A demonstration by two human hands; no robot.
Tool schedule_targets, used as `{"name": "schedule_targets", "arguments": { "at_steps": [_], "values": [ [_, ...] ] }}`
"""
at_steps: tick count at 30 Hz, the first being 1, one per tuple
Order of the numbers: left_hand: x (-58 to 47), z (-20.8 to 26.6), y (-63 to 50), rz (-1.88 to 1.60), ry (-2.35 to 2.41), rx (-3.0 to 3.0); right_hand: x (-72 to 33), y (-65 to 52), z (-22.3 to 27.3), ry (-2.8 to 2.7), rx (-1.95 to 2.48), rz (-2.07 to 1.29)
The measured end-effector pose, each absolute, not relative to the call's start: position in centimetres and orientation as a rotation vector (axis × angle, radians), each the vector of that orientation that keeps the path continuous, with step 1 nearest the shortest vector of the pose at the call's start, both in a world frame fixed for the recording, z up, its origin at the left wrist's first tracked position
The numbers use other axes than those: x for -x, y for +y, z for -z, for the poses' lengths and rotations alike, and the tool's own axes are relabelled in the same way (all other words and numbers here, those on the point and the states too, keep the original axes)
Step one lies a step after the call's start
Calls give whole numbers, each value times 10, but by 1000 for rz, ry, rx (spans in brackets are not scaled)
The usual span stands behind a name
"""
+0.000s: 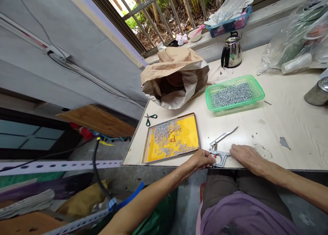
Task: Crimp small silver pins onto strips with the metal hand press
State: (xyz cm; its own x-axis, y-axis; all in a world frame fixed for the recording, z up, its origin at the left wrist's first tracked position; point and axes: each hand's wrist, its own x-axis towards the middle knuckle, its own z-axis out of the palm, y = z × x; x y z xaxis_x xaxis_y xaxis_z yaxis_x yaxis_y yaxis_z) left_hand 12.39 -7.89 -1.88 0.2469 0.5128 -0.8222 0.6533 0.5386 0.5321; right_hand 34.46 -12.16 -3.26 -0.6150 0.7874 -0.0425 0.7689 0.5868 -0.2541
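A silver metal hand press [220, 158] with a raised lever [225, 136] and a coil spring lies at the table's front edge. My left hand [204, 159] is closed at the press's left end, its fingertips pinched beside a small red part. What sits between those fingertips is too small to make out. My right hand [247, 155] has its fingers curled on the right end of the press frame. To the left, a shallow tray [196, 127] with a yellow lining holds many small silver metal pins [161, 134], heaped at its far left and scattered along its near side.
A green plastic basket [260, 95] of similar silver pins stands farther back. Behind the tray is an open brown paper bag [153, 76]. Green-handled scissors [148, 121] lie near the left edge. A steel kettle [233, 50] and plastic-wrapped things [294, 37] stand at the back.
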Motion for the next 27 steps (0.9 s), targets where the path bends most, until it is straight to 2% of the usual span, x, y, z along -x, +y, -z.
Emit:
{"name": "schedule_targets", "arguments": {
  "at_steps": [9,16,21,24,27],
  "values": [
    [-126,20,-78,147,1404,-1054,-369,-85,47,-2647,1366,-286],
    [-122,22,-83,162,1433,-1130,-364,-86,35,-2623,1374,-291],
    [-126,17,-104,-51,1543,-1903,-361,-98,31,-2607,1383,-294],
    [-142,21,-106,-226,1332,-2374,-360,-102,32,-2563,1387,-313],
    [-161,32,-94,-270,1039,-2604,-364,-104,33,-2552,1378,-402]
  ]
}}
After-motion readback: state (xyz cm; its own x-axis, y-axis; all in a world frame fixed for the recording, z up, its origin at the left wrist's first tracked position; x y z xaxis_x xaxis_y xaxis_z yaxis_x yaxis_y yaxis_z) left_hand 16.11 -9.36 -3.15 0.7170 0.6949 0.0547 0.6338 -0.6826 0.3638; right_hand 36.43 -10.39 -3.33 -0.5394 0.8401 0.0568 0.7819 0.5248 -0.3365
